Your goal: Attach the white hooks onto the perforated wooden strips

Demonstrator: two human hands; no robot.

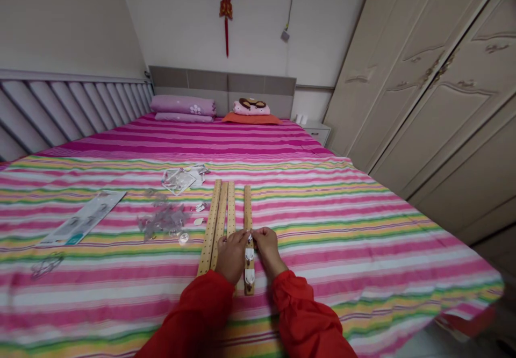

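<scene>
At left, a long white printed card (83, 219) is lying on the striped cotton bedsheet (342, 250), its writing too small to read. Beside pale holed wooden strips (209, 229), the left hand (232, 256) and right hand (266, 244) are pinching with closed fingers a small white hook (250, 237) on a narrow wooden strip (247, 207).

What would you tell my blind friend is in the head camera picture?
A left hand and right hand in red sleeves meet at white hooks on a wooden strip. It lies on a striped bedspread, beside other wooden strips and clear plastic pieces.
</scene>
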